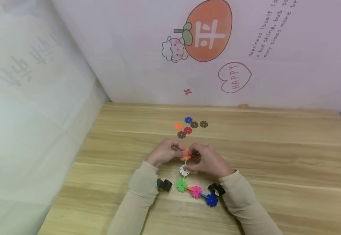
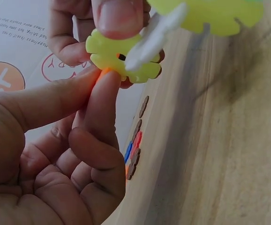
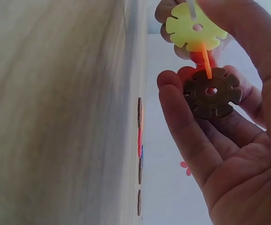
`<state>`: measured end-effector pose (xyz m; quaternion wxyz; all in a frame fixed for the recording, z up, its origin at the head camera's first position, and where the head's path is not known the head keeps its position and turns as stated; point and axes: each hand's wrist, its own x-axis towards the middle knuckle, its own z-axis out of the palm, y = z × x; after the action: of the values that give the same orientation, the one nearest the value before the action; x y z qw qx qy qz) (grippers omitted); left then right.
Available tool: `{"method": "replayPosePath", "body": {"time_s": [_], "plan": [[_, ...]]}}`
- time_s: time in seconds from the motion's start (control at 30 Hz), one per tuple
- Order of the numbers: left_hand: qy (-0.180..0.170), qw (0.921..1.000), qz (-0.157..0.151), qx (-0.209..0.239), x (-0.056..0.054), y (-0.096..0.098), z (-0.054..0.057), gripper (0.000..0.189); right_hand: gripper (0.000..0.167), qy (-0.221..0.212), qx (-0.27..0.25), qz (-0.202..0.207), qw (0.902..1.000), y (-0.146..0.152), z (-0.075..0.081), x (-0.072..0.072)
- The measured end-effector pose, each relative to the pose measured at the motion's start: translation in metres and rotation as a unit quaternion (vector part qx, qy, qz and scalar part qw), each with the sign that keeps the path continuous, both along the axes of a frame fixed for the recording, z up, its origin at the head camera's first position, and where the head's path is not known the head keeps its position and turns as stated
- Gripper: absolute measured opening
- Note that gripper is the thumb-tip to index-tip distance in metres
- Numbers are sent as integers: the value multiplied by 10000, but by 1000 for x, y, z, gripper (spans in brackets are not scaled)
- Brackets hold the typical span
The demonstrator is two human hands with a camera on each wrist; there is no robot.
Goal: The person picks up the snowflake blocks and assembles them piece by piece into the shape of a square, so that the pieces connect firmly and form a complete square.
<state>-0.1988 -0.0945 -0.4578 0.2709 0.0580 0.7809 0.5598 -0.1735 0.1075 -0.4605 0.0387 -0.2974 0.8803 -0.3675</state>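
Observation:
Both hands work at the upper end of a chain of notched plastic discs. My left hand pinches an orange disc between thumb and index finger. Over the chain's upper end curls my right hand; its thumb lies against a yellow disc. A brown disc lies within the right hand's fingers and meets the orange one at its edge. Below hang a white disc, then a green disc, a pink disc and a dark blue disc, linked by edge-on discs.
Beyond the hands, loose discs lie flat on the wooden table: a blue disc, an orange one, a red disc and several brown discs. A printed white sheet stands behind, another cloth at left.

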Motion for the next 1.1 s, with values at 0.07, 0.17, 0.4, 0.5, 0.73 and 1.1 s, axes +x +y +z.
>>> {"method": "replayPosePath", "body": {"time_s": [0.07, 0.17, 0.4, 0.5, 0.73, 1.1], "plan": [[29, 10000, -38, -13, -1, 0, 0, 14, 33, 37, -43, 1, 10000, 1, -1, -1], [49, 10000, -76, -22, -2, 0, 0, 16, 33, 21, -80, -45, 10000, 2, -3, -2], [60, 9997, -167, -166, -2, -4, 1, 17, 38, -84, 61, -62, 9999, 1, -1, -1], [31, 9997, -126, -226, -2, -6, 2, 18, 44, -195, 48, 82, 9998, 3, 0, -4], [176, 9985, -48, -520, -5, -13, 6, 20, 41, -549, -311, -433, 9971, 32, -1, -21], [117, 9970, -400, -647, -3, -17, 4, 26, 43, -526, 47, -1648, 9849, 68, -15, -43]]}}
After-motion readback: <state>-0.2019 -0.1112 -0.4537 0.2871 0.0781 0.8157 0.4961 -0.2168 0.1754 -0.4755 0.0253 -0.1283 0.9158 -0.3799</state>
